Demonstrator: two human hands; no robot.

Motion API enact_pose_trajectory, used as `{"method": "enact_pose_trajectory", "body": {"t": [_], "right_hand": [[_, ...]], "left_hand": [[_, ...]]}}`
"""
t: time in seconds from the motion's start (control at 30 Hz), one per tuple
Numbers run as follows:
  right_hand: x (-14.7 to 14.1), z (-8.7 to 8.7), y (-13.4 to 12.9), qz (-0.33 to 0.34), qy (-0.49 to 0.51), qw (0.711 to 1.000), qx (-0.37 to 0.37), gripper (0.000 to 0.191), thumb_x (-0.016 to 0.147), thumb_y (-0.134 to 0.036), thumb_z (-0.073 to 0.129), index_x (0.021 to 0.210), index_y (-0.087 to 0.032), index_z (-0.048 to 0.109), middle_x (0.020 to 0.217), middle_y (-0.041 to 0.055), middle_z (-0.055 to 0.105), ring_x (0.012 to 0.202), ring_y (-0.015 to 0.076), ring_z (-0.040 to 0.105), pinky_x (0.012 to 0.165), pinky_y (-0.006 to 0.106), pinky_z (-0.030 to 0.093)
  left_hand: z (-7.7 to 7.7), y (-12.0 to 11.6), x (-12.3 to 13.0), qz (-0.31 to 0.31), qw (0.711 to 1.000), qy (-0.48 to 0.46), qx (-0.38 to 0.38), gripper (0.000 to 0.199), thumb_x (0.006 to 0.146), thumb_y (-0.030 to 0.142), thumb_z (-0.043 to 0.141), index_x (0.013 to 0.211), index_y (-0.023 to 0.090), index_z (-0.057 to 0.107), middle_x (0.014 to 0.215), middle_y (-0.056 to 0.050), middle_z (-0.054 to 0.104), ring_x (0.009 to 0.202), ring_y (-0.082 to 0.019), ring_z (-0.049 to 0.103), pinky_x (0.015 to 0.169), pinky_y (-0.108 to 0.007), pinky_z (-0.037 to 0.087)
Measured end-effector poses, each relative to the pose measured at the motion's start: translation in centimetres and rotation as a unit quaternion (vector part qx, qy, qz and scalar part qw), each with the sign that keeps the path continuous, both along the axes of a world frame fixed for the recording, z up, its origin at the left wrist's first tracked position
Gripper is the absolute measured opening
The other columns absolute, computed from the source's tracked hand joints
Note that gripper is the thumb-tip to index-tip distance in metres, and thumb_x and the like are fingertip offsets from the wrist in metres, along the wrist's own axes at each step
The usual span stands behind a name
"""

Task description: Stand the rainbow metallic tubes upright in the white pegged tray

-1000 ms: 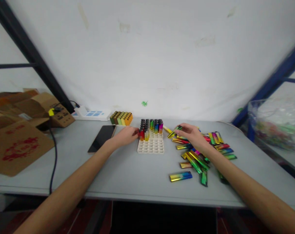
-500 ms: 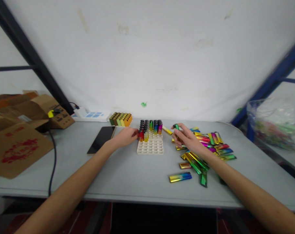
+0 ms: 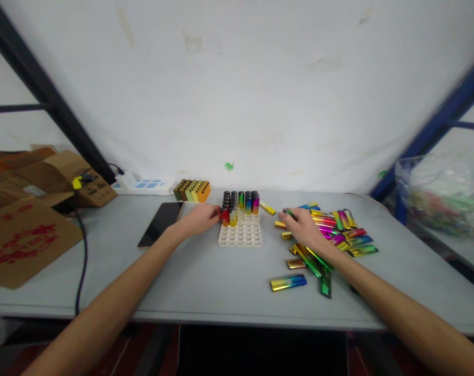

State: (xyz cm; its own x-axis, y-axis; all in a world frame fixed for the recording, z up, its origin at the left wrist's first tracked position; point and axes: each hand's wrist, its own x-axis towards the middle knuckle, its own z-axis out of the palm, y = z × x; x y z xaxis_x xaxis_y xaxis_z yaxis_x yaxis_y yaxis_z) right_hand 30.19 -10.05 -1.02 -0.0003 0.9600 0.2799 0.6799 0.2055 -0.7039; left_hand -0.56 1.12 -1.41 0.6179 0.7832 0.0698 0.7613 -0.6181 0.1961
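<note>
On the desk [image 3: 205, 277], a white tray [image 3: 240, 236] has upright lighters [image 3: 241, 200] in its far rows and at its left edge; the nearer holes are empty. The left hand [image 3: 203, 218] is at this left edge, its grip unclear. The right hand [image 3: 302, 224] pinches a green lighter [image 3: 288, 212]. Loose lighters [image 3: 309, 261] lie under and around it. Toward the desk's left edge are a phone [image 3: 161, 224] and an open carton [image 3: 33, 235].

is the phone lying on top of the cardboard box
No, the phone lies flat on the table, with a gap between it and the cardboard box on the left.
</note>
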Motion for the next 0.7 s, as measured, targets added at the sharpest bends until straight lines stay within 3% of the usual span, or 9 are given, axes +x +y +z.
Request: {"method": "enact_pose_trajectory", "body": {"t": [0.2,0.3,0.4,0.57,0.7], "right_hand": [[-0.3,0.0,-0.2,0.028,-0.006,1.0,0.004,0.043,0.093,-0.053,0.044,0.064,-0.021,0.045,0.057,-0.0033,0.045,0.055,0.013,0.043,0.053,0.026,0.03],[-0.5,0.6,-0.5,0.064,0.014,0.998,0.001,0.038,0.098,-0.055,0.043,0.088,-0.021,0.056,0.064,-0.0037,0.055,0.058,0.0134,0.05,0.057,0.026,0.037],[-0.4,1.7,-0.3,0.11,0.03,0.993,0.01,0.036,0.102,-0.053,0.038,0.107,-0.022,0.055,0.073,-0.002,0.063,0.062,0.014,0.055,0.061,0.027,0.042],[-0.8,4.1,1.7,0.162,-0.023,0.979,0.12,0.033,0.097,-0.051,0.052,0.1,-0.021,0.068,0.099,0.008,0.066,0.092,0.0204,0.062,0.078,0.032,0.051],[-2.4,5.9,3.8,0.163,0.0,0.979,0.126,0.029,0.094,-0.048,0.058,0.096,-0.021,0.069,0.094,0.0069,0.069,0.084,0.0192,0.064,0.077,0.034,0.053]], "left_hand": [[-0.2,0.2,-0.1,-0.001,1.0,0.008,0.011,0.022,0.09,0.029,0.046,0.081,0.019,0.064,0.077,-0.006,0.072,0.073,-0.02,0.067,0.064,-0.028,0.042],[-0.1,0.2,0.0,0.001,1.0,0.007,0.012,0.022,0.09,0.029,0.046,0.081,0.019,0.064,0.078,-0.006,0.073,0.074,-0.02,0.067,0.064,-0.027,0.043],[0.0,0.1,0.0,-0.002,1.0,0.007,0.009,0.022,0.09,0.028,0.047,0.082,0.019,0.064,0.078,-0.006,0.073,0.073,-0.019,0.067,0.064,-0.026,0.043],[0.1,-0.1,0.0,-0.003,1.0,0.003,0.014,0.021,0.09,0.026,0.047,0.084,0.019,0.066,0.079,-0.006,0.073,0.076,-0.02,0.068,0.066,-0.027,0.044],[0.1,-0.1,0.1,0.0,1.0,0.008,0.015,0.022,0.09,0.027,0.047,0.084,0.019,0.067,0.081,-0.007,0.074,0.077,-0.021,0.068,0.065,-0.027,0.044]]}}
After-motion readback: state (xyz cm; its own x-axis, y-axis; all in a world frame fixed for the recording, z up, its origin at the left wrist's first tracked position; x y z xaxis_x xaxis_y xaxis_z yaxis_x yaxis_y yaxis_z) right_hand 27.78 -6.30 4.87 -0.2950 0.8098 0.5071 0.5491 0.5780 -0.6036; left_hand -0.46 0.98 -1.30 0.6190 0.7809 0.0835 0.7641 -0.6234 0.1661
